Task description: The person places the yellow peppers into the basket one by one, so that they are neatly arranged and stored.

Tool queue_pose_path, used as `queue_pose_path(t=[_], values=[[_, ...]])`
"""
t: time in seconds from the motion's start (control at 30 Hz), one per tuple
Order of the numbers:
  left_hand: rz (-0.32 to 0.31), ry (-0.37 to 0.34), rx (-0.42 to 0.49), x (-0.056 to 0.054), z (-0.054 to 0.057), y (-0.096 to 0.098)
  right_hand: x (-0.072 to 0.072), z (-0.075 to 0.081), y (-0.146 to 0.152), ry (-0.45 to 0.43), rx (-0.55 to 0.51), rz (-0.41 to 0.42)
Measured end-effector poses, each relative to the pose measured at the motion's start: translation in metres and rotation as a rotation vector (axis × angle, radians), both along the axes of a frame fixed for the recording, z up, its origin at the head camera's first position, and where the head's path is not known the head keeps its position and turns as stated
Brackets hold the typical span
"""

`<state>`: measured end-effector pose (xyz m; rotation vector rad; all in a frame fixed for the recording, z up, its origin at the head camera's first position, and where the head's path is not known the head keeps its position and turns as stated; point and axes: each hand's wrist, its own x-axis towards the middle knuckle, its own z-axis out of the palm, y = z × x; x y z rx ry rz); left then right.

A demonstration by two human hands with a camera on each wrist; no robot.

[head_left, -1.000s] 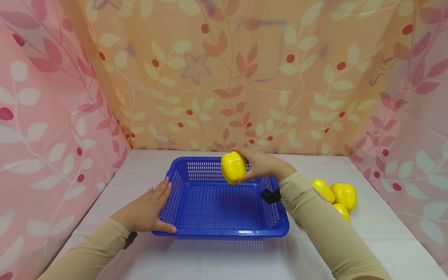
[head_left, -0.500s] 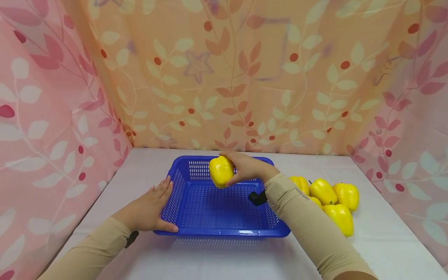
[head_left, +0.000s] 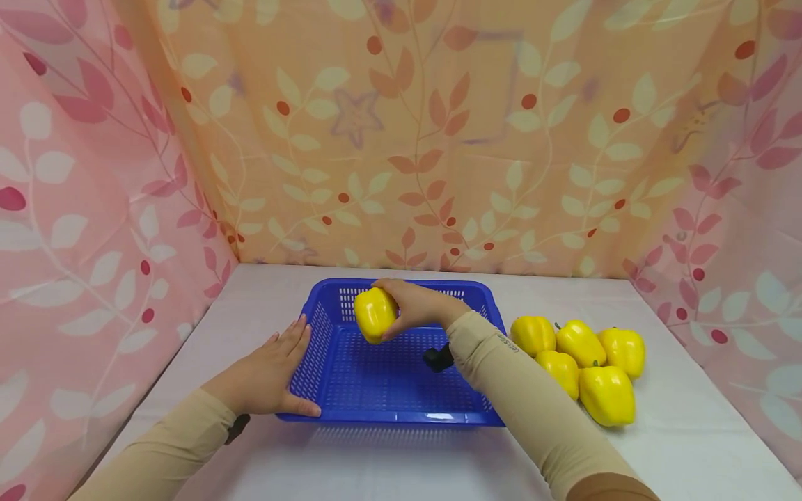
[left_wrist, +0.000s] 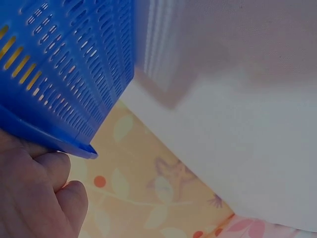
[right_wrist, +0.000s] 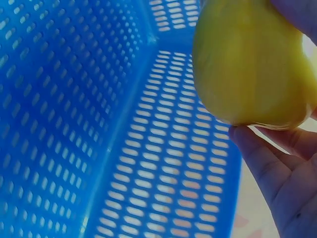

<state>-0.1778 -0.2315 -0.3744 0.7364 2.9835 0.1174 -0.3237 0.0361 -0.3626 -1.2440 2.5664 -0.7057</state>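
Here, the left hand (head_left: 266, 372) rests on the blue basket (head_left: 388, 417) at its eight o'clock rim, fingers nearly straight, thumb spread. At two o'clock from it, above the mesh floor, a yellow pepper (head_left: 376, 316) is held between the right hand's (head_left: 416, 306) curved fingers and thumb. Mesh floor stretches from beneath it to the six o'clock rim. Five loose peppers (head_left: 579, 346) lie outside, at three o'clock.
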Motion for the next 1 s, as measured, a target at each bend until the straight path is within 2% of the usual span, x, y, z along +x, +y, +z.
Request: queue_pose_path(t=[0.27,0.47,0.7,1.0], values=[[0.0,-0.007,-0.005,-0.001,0.0,0.001,-0.003,-0.008,-0.013,-0.004,0.02,0.004],[0.006,-0.018,-0.006,-0.001,-0.001,0.001,-0.008,-0.023,-0.022,-0.03,0.025,0.008],[0.0,-0.015,-0.007,-0.002,-0.003,0.0,-0.007,-0.033,-0.03,-0.008,0.052,0.051],[-0.007,0.003,-0.018,-0.004,-0.007,-0.002,-0.008,-0.045,-0.034,0.01,0.119,0.028]])
